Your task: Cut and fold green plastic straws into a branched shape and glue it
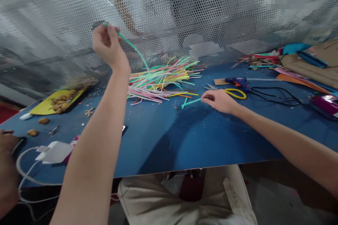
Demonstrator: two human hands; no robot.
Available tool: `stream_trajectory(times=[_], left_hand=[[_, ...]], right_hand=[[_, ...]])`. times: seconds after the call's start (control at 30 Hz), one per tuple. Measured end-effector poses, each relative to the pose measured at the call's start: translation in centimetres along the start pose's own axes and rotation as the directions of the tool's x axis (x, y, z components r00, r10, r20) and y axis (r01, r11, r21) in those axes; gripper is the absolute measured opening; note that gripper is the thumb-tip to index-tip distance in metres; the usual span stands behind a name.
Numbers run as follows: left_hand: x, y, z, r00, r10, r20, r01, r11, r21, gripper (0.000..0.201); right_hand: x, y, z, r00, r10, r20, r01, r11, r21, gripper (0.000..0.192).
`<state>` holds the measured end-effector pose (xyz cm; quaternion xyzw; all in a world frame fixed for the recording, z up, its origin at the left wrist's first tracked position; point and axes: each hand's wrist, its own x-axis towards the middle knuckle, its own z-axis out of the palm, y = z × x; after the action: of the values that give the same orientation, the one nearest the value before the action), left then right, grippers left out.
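On the blue worktop [155,147], coloured strips [163,79] were heaped far centre; yellow-handled scissors [237,97] were partly covered by the right hand [220,101]. A green strip [135,47] was pinched aloft by the left hand [108,42]; a crossed green piece [192,102] was fingertip-gripped by the right.

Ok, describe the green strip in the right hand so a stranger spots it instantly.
On the blue table, find the heap of multicoloured strips, then the right hand, nearer and to its right. The green strip juts leftward from that hand. Unlike the curved strip in the left hand, it ends in a small crossing green piece.
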<state>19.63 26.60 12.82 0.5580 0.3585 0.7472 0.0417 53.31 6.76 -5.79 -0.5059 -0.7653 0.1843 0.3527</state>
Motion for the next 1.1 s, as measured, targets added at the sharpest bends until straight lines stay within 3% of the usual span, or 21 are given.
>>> stream_trajectory(times=[0.1,0.2,0.33,0.43,0.57,0.8,1.03,1.1], left_hand=[[0.3,2.7,0.1,0.999,-0.037,-0.034,0.031,0.99,-0.14,0.019],[-1.4,4.3,-0.1,0.998,-0.019,0.06,0.032,0.972,-0.235,0.016],[-5.1,4.6,-0.5,0.975,-0.057,0.216,0.128,0.935,-0.331,0.022],[-7.7,4.4,-1.1,0.963,-0.065,0.262,0.167,0.906,-0.389,0.031],[-10.0,4.0,-2.0,0.952,-0.11,0.286,0.212,0.909,-0.358,0.031],[-11.6,2.9,-2.4,0.916,-0.123,0.383,0.23,0.941,-0.247,0.037],[-14.1,4.4,-3.2,0.821,-0.274,0.501,0.435,0.869,-0.236,0.025],[-14.6,4.7,-3.6,0.826,-0.265,0.497,0.428,0.869,-0.248,0.022]], right_hand=[[0.0,0.1,0.1,0.996,0.054,-0.07,-0.05,0.998,0.048,0.026],[0.2,0.4,0.4,0.99,0.126,-0.064,-0.117,0.984,0.132,0.031],[0.3,0.5,0.7,0.979,0.205,-0.012,-0.195,0.946,0.257,0.034],[0.3,0.3,0.8,0.973,0.233,0.009,-0.223,0.919,0.325,0.033],[0.2,0.0,0.8,0.972,0.236,0.021,-0.227,0.9,0.373,0.031],[0.2,0.0,1.0,0.979,0.202,0.036,-0.202,0.909,0.364,0.033],[0.1,0.3,1.1,0.983,0.183,0.029,-0.182,0.917,0.354,0.033],[0.1,0.3,1.1,0.983,0.181,0.03,-0.179,0.916,0.36,0.035]])
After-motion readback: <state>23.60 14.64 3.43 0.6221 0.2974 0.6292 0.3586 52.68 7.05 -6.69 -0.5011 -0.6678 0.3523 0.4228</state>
